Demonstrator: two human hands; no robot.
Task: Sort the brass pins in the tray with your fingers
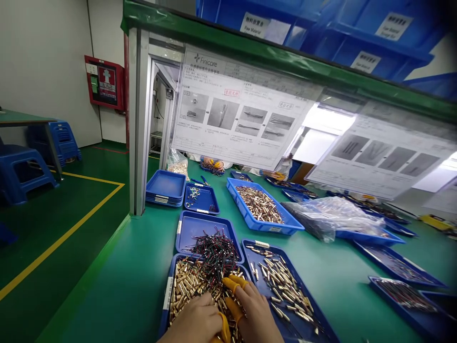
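Mostly the lower edge of the view cut things off: both wrists ran out of frame. Far left, a blue plastic stool (21, 171) stood on the green floor, well apart from the green workbench (117, 281). The left hand (194, 318) lay on a heap of brass pins (189, 286) in a blue tray (167, 293), its fingertips buried, so its grip could not be made out. Just beside it, the right hand (250, 309) curled over the same heap, its orange finger cots (233, 284) touching the pins; whether those fingers held anything was hidden too. Tangled thin wires (214, 247) spilled over the heap from a tray behind. Right of the hands, loose pins (285, 286) filled a dark blue tray (257, 250), its near end cut off. Further right, a plastic bag (332, 216) hid part of another tray, and glare washed out the hanging instruction sheet (378, 157).
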